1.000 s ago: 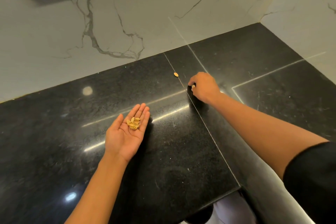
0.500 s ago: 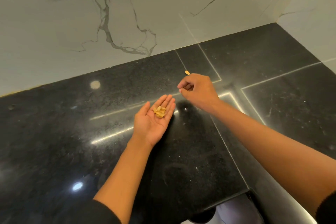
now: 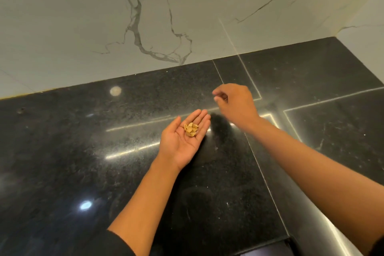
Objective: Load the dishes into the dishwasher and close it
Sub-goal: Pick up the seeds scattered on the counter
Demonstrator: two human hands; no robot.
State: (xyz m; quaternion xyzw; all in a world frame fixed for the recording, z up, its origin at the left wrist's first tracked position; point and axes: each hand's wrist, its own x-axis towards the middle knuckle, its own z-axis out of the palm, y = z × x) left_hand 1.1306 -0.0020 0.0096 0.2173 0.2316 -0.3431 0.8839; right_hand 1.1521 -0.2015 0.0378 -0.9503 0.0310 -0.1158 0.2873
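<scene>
Lying palm-up, the left hand carried pistachio shells on its flat fingers. Just beyond, the right hand hovered over the black countertop, fingertips pinched; contents unclear

so the only stuff actually in play is a little heap of nut shells, just right of frame centre; pale tan, curved halves, look like pistachio to me; they're stacked loosely on each other, some hollow side up; the pile sits at the base of the fingers of the left hand, which is flat, palm up, over the black countertop
</scene>
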